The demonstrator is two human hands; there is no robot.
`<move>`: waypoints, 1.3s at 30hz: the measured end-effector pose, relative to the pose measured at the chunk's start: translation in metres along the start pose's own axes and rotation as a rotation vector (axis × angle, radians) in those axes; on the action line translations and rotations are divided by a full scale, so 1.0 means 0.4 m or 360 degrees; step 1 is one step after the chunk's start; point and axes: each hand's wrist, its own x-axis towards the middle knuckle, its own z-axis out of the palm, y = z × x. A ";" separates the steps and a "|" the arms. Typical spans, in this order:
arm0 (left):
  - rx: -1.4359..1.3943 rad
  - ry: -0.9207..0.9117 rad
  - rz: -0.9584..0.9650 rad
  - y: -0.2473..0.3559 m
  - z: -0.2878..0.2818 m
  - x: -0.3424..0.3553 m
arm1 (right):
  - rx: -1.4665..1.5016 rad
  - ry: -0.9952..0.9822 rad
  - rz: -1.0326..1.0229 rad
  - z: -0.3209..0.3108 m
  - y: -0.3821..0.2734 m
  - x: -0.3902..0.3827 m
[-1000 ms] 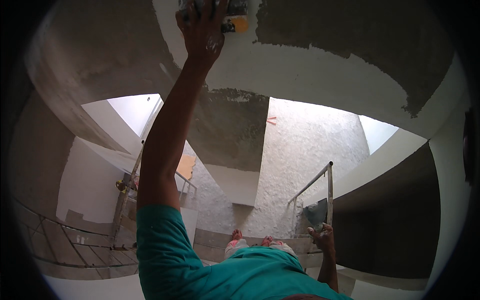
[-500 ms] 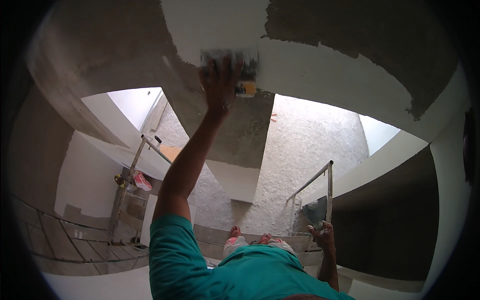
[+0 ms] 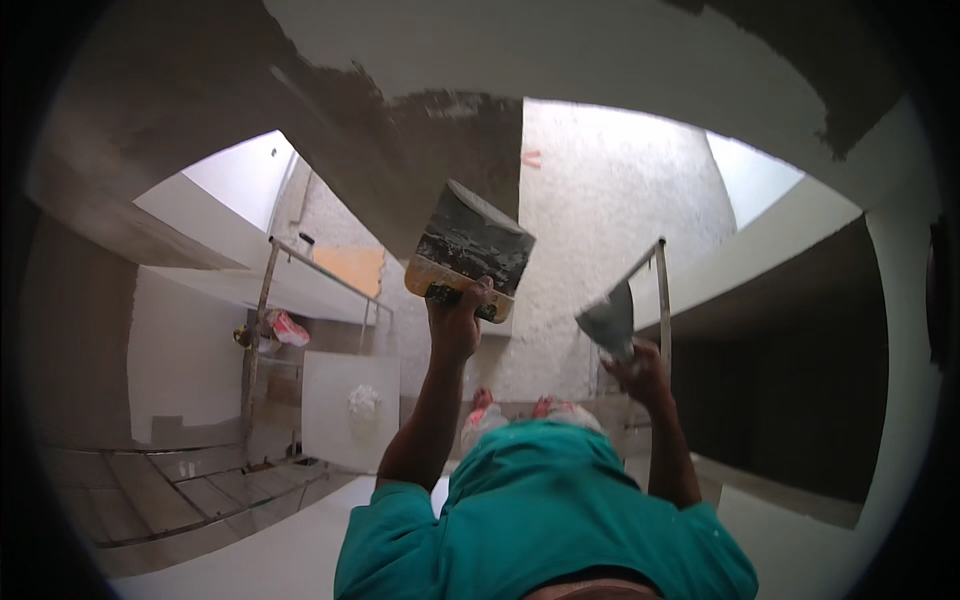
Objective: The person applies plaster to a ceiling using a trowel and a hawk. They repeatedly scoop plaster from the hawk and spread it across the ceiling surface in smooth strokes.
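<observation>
My left hand [image 3: 458,322] is closed round the handle of a wide finishing trowel [image 3: 478,235]. Its dark blade carries white smears and a pale strip of filler at the far edge; the back is yellow. The trowel is off the grey plaster surface [image 3: 440,150], whose upper part is coated with smooth white filler [image 3: 540,50]. To the right, my right hand [image 3: 645,374] grips a putty knife [image 3: 610,318] with a grey flared blade tilted up and left toward the trowel. The two blades are apart.
A white board [image 3: 330,420] bearing a lump of white putty [image 3: 364,400] sits at lower left. Metal scaffold rails [image 3: 664,290] stand on both sides. A red and white bag [image 3: 288,328] lies by the left frame. My feet [image 3: 482,398] are high above a pale, spattered floor [image 3: 620,190].
My left hand has come down from the plaster surface with the trowel, leaving white filler where it was. My right hand has risen and moved slightly left with the putty knife.
</observation>
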 end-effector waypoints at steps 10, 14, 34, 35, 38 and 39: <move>0.0502 -0.0120 -0.0136 -0.029 -0.070 -0.168 | -0.0088 -0.0334 -0.0310 0.059 -0.266 0.106; 0.1549 -0.0637 0.0757 -0.066 -0.103 -0.125 | -0.0300 -0.0122 -0.0615 0.032 -0.229 0.130; 0.2193 0.1100 -0.1801 -0.595 -1.028 -0.658 | 0.0078 -0.0336 0.0303 -0.002 0.072 0.122; 0.2175 0.1167 -0.1838 -0.596 -1.036 -0.691 | 0.0061 -0.0349 0.0241 0.019 0.085 0.139; 0.2126 0.1299 -0.1906 -0.609 -1.076 -0.790 | 0.0273 -0.0467 0.0228 0.059 0.105 0.168; 0.2119 0.1310 -0.1879 -0.617 -1.095 -0.807 | 0.0277 -0.0442 0.0206 0.073 0.109 0.175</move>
